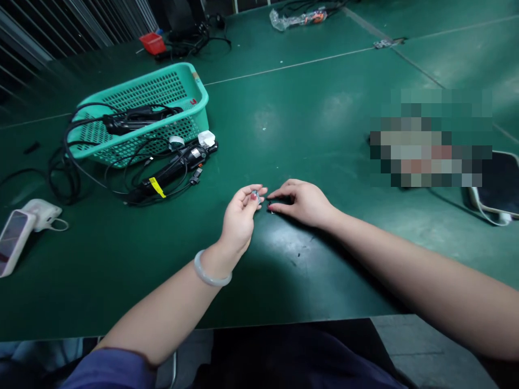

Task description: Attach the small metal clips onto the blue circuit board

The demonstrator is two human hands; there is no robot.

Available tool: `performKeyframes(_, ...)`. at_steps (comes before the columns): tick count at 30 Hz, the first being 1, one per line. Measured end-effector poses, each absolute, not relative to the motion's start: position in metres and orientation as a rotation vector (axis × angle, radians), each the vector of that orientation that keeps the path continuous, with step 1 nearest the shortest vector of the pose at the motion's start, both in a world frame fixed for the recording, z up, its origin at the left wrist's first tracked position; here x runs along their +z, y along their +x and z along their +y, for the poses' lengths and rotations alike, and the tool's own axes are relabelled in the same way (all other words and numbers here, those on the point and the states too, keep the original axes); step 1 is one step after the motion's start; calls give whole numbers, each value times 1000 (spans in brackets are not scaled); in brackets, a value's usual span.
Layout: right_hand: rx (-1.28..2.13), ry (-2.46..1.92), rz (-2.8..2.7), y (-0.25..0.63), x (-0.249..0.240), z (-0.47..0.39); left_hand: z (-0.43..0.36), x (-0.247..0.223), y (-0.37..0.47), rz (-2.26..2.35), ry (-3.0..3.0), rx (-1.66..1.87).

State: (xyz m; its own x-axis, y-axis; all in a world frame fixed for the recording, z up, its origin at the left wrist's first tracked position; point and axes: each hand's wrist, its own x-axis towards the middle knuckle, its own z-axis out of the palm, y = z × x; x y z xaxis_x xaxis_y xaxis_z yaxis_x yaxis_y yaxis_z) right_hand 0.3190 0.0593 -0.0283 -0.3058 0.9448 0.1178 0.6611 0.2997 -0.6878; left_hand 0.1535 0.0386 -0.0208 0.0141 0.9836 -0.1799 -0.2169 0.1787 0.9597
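Near the middle of the green table (162,281), my left hand (240,216) pinches a small shiny, clear or metallic piece (255,196) between thumb and fingers; its exact shape is too small to tell. Just to the right, my right hand (302,202) rests low at the table surface, thumb and index finger bent toward each other around a tiny dark piece (270,206). The fingertips of the two hands are close together but apart. A pale bangle (211,273) circles my left wrist.
A teal basket (140,135) with black corded tools stands at left, another black corded tool (174,170) before it. Phones lie at far left (15,240) and far right (500,181). A blurred patch (425,154) covers something at right. A red tray (153,43) sits behind.
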Motion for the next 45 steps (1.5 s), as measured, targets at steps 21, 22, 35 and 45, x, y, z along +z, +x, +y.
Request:
performKeyframes(21, 1299, -1197, -1362, 317, -17, 39, 31, -21, 154, 1032, 807, 1049)
performKeyframes(22, 1259, -1211, -1384, 316, -17, 38, 30, -20, 154, 1028, 820, 1041)
performKeyframes(35, 932, -1246, -1612, 317, -18, 33, 26, -22, 154, 1036, 964, 997)
performKeyframes(45, 1050, -1256, -1508, 317, -18, 33, 24, -17, 155, 1077, 1009, 1026)
